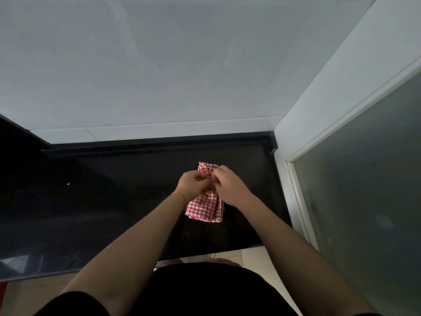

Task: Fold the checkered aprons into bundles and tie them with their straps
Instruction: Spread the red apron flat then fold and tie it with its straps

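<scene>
The left hand (193,184) is curled, and its fingertips are pinched together at the middle of the apron (205,207); the right hand (226,182) is curled in the same way from the other side, and its fingers are closed on the same gathered place. What is pinched there, the strap or a fold of the cloth, cannot be told, because it is covered by the fingers. A thin thread bracelet (181,196) is seen on the left wrist.

The apron is folded into a small narrow bundle and is laid on the bench (102,201), directly under both hands. It is drawn tight in its middle, so that one crumpled end is shown beyond the knuckles, toward the wall, and a flatter, wider end is spread below the wrists, toward the person. The cloth is thin and soft, with small red and white checks.

The bench is black, smooth and a little glossy, with a raised ledge along its far edge. Behind it a plain pale wall (182,65) is seen. On the right side a white frame (293,179) with a panel of frosted glass is placed just beside the end of the bench. Under the near edge of the bench, pale floor tiles (255,258) are visible.
</scene>
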Tool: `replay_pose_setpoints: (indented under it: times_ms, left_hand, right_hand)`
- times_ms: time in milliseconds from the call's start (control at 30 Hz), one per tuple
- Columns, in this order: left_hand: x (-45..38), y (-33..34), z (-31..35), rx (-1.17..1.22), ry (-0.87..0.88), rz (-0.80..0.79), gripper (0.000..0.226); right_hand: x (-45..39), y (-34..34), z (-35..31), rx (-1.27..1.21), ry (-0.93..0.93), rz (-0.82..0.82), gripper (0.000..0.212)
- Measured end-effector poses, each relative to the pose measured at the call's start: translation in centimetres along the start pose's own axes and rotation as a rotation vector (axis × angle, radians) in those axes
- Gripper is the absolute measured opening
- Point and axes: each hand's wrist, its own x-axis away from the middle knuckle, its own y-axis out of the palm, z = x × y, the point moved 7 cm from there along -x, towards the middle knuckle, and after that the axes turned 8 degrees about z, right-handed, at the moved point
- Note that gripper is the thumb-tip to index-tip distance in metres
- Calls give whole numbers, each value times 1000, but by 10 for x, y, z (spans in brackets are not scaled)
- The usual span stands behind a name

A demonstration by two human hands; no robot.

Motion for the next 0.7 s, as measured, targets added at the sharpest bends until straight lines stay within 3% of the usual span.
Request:
replay_pose_setpoints:
  times_ms: [167,300,467,700]
  left_hand:
    - [-3,-1,1,-70,23,4,13]
    - [-1,-7,2,12,32,39,9]
    - [-2,-14,5,-78,53,183,15]
    - [1,-8,12,-286,131,70,10]
  right_hand:
    - [-1,3,-8,-83,32,64,13]
    - [-2,-1,-5,-43,42,118,19]
    - [0,-2,-6,-44,20,179,3]
    - [0,-5,-15,42,-59,231,12]
